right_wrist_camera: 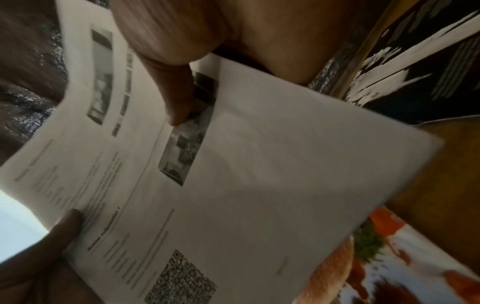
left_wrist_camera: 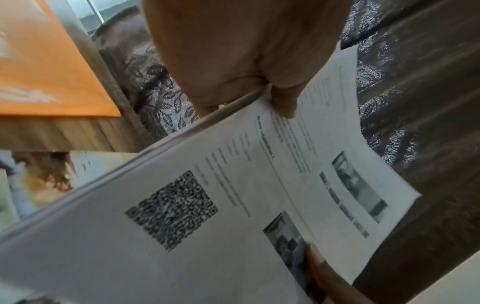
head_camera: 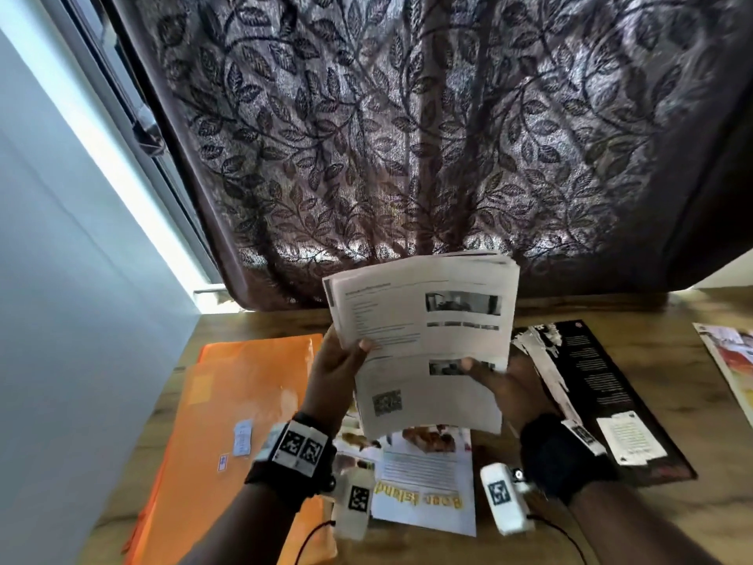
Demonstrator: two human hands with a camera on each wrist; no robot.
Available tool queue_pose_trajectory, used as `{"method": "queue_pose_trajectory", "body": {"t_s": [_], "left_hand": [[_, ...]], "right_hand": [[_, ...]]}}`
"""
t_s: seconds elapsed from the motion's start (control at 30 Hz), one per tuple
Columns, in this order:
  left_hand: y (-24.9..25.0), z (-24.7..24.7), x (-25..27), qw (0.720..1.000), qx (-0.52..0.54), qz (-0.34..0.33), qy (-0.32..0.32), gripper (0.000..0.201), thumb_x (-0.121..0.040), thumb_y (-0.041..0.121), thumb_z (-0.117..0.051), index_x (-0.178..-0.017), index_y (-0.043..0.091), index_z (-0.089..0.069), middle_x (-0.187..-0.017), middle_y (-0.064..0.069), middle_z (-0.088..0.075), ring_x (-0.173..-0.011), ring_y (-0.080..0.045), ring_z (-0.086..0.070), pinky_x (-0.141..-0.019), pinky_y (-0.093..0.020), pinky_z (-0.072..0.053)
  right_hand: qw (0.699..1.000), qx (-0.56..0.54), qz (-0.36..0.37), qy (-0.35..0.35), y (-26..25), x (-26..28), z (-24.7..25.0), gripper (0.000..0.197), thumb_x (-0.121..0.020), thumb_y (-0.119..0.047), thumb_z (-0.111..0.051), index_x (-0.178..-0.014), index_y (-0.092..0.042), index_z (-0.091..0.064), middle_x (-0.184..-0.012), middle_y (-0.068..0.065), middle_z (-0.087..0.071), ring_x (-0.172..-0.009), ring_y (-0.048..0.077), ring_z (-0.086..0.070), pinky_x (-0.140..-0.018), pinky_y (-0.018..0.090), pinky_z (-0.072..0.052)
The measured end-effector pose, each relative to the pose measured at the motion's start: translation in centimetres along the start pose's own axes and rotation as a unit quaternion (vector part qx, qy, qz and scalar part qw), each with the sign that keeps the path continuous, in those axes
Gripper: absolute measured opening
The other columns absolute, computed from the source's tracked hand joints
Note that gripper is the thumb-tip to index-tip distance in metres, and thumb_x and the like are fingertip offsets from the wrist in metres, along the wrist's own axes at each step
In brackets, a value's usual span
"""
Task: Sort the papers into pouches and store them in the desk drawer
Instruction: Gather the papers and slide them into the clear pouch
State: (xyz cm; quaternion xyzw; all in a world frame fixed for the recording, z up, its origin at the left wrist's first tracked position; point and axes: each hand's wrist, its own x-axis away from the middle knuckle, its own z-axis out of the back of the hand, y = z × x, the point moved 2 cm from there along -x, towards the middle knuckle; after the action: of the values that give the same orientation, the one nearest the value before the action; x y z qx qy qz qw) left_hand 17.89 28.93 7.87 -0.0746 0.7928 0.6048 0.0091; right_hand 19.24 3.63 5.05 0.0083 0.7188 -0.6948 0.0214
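Observation:
I hold a stack of white printed papers (head_camera: 423, 336) with grey photos and a QR code, tilted up above the desk. My left hand (head_camera: 340, 369) grips its left edge, thumb on the top sheet (left_wrist_camera: 284, 100). My right hand (head_camera: 503, 381) grips the right edge, thumb (right_wrist_camera: 179, 98) pressed on a printed photo. Orange pouches (head_camera: 236, 401) lie flat on the desk at the left. A colour flyer (head_camera: 428, 483) with yellow lettering lies under the stack. The backs of the sheets are hidden.
A black brochure (head_camera: 591, 385) with a white slip on it lies to the right. Another colour leaflet (head_camera: 729, 360) sits at the far right edge. A leaf-patterned curtain (head_camera: 407, 136) hangs behind the wooden desk (head_camera: 692, 524); a wall borders the left.

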Motion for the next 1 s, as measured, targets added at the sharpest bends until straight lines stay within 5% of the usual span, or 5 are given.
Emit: {"method": "queue_pose_trajectory", "body": {"t_s": [0.3,0.6,0.7,0.87,1.0], "left_hand": [[-0.5,0.1,0.8,0.998,-0.041,-0.033,-0.043,0.026,-0.083,0.012,-0.071,-0.102,0.03,-0.075,-0.106,-0.006,-0.075,-0.097,-0.024,-0.071,-0.078,-0.038,-0.059],[-3.4,0.7,0.4,0.994,-0.093,0.022,-0.057,0.024,-0.083,0.02,-0.071,-0.1,0.036,-0.076,-0.109,-0.001,-0.075,-0.104,-0.022,-0.07,-0.087,-0.045,-0.058],[-4.9,0.9,1.2,0.989,-0.102,0.041,-0.095,0.034,-0.089,0.006,-0.067,-0.106,0.035,-0.071,-0.111,0.004,-0.073,-0.105,-0.017,-0.068,-0.086,-0.041,-0.058],[-4.9,1.3,1.3,0.987,-0.139,0.041,-0.073,0.026,-0.077,0.036,-0.075,-0.1,0.047,-0.073,-0.107,0.008,-0.075,-0.103,-0.019,-0.069,-0.087,-0.041,-0.059],[-6.5,1.4,2.1,0.989,-0.12,0.049,-0.068,0.026,-0.087,0.01,-0.07,-0.105,0.029,-0.07,-0.105,0.005,-0.075,-0.104,-0.022,-0.068,-0.083,-0.031,-0.059]], "right_hand": [[0.991,-0.114,-0.015,-0.07,-1.0,-2.1,-0.6,0.062,-0.052,-0.04,-0.094,-0.106,-0.018,-0.074,-0.11,0.014,-0.074,-0.103,0.033,-0.07,-0.084,0.047,-0.057],[0.994,-0.045,-0.031,-0.098,0.6,-2.3,-0.4,0.036,-0.079,-0.015,-0.079,-0.113,-0.014,-0.069,-0.11,0.006,-0.075,-0.109,0.031,-0.068,-0.087,0.04,-0.058],[0.995,-0.028,-0.041,-0.092,2.7,-1.0,-0.5,0.042,-0.074,-0.032,-0.085,-0.112,-0.021,-0.071,-0.113,0.005,-0.074,-0.111,0.028,-0.067,-0.091,0.046,-0.056],[0.997,-0.015,-0.047,-0.065,2.7,-0.6,-0.3,0.027,-0.083,-0.016,-0.076,-0.109,-0.018,-0.073,-0.111,0.01,-0.074,-0.108,0.027,-0.068,-0.092,0.052,-0.054],[0.996,0.007,-0.064,-0.068,3.8,0.2,-0.3,0.039,-0.082,-0.028,-0.078,-0.116,-0.011,-0.069,-0.113,0.011,-0.073,-0.111,0.03,-0.067,-0.089,0.047,-0.055]]}}
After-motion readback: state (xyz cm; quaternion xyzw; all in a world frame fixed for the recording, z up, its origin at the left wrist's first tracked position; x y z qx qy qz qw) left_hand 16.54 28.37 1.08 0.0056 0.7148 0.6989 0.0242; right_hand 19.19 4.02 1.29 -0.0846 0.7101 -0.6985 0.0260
